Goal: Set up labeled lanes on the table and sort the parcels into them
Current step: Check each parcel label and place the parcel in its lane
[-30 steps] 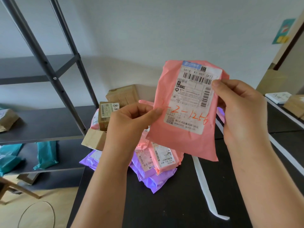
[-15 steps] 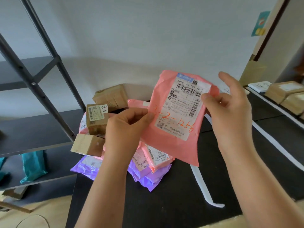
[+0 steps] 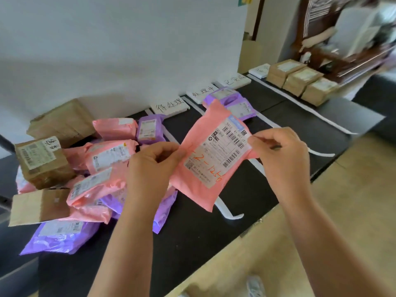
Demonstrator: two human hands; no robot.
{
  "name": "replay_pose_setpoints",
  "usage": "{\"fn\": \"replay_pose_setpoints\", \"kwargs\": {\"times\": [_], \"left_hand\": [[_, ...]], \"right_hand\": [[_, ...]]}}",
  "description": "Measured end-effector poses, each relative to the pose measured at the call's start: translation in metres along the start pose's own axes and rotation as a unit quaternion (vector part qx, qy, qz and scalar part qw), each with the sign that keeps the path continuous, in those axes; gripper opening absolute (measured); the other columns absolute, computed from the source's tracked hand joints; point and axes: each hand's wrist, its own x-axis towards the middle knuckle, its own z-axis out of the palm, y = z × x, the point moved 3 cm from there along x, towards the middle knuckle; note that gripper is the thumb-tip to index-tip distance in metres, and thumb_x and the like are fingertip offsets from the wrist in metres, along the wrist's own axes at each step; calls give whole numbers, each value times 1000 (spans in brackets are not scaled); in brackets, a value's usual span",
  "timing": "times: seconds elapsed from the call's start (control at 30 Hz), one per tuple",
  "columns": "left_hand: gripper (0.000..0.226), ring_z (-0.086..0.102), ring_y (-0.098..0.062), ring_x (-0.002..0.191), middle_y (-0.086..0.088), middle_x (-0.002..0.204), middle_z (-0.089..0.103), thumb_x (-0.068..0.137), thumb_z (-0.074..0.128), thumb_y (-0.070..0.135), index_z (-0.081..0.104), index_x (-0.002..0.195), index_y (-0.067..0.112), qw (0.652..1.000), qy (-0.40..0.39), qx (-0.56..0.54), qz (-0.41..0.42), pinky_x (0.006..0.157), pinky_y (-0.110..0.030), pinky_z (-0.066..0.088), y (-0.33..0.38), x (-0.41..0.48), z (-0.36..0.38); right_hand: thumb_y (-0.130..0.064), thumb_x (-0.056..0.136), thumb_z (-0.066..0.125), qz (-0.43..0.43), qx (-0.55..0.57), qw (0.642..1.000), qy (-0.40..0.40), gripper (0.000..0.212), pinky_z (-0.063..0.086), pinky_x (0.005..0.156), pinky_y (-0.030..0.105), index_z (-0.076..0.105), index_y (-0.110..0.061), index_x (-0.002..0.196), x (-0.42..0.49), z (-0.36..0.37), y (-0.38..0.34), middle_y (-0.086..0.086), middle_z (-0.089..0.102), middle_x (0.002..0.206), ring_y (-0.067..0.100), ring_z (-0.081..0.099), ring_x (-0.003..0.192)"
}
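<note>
Both hands pinch one pink parcel [image 3: 205,168]: left hand [image 3: 150,168] has thumb and fingers closed on its left edge, right hand [image 3: 282,159] nips the top right corner of its shipping label. Parcel hangs tilted, label up, clear of the table [image 3: 214,243].

Change over the last second: parcel was raised upright against the wall [image 3: 107,50], label square to the eyes. Now it is lower and canted over the tabletop, and the view has swung right, off the shelving and onto the lanes. Right hand has re-closed; half a second ago its fingers were lifted off.

Now in sight:
- white tape strips [image 3: 267,123] dividing the dark top into lanes
- handwritten label cards [image 3: 170,106] along the wall edge, one per lane
- purple parcels [image 3: 233,101] lying in the second lane
- brown boxes [image 3: 300,80] lined up in the far right lane
- unsorted pile [image 3: 102,157] of pink, purple and brown parcels at left, still large

Reading: lanes are set up, sorting is under way but far from done. Label check looks finished and the parcel seems on its way to a lane. Frame is motion-blurred, so which lane cannot be told.
</note>
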Motion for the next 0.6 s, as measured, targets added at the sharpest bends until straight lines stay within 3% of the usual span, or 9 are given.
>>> {"fn": "replay_pose_setpoints", "kwargs": {"times": [0.1, 0.23, 0.33, 0.43, 0.6], "left_hand": [[26, 61, 15, 71, 34, 70, 65, 86, 75, 21, 67, 75, 43, 999, -19, 22, 12, 62, -1, 43, 11, -8, 35], [20, 65, 4, 77, 23, 78, 70, 86, 74, 23, 69, 80, 42, 999, -15, 48, 19, 65, -10, 46, 27, -20, 94], [11, 64, 5, 81, 21, 85, 70, 88, 72, 24, 73, 89, 35, 998, -23, 57, 24, 64, -7, 48, 46, -29, 147], [9, 63, 5, 82, 22, 87, 69, 89, 71, 25, 74, 92, 33, 997, -30, 63, 16, 71, -12, 49, 62, -33, 202], [12, 64, 3, 85, 22, 86, 70, 87, 73, 25, 72, 88, 37, 997, -46, 57, 12, 81, -20, 53, 74, -40, 277]], "right_hand": [[-23, 93, 67, 10, -21, 1000, -18, 1, 51, 64, 13, 66, -23, 93, 9, -29, 23, -14, 66, 87, 2, 67, 77], [-21, 94, 65, 3, -41, 998, -45, 6, 53, 68, 20, 64, -25, 99, 32, -72, 60, -14, 66, 89, 3, 65, 82], [-23, 96, 63, 8, -40, 997, -72, 18, 52, 63, 16, 62, -26, 113, 54, -112, 89, -12, 66, 94, 2, 66, 82], [-23, 95, 64, -1, -54, 995, -82, 11, 49, 54, 10, 62, -31, 102, 75, -154, 118, -14, 66, 89, 2, 67, 77], [-12, 94, 65, 26, -27, 997, -62, 12, 46, 53, 6, 73, -16, 103, 110, -207, 162, -3, 71, 94, 3, 68, 76]]}}
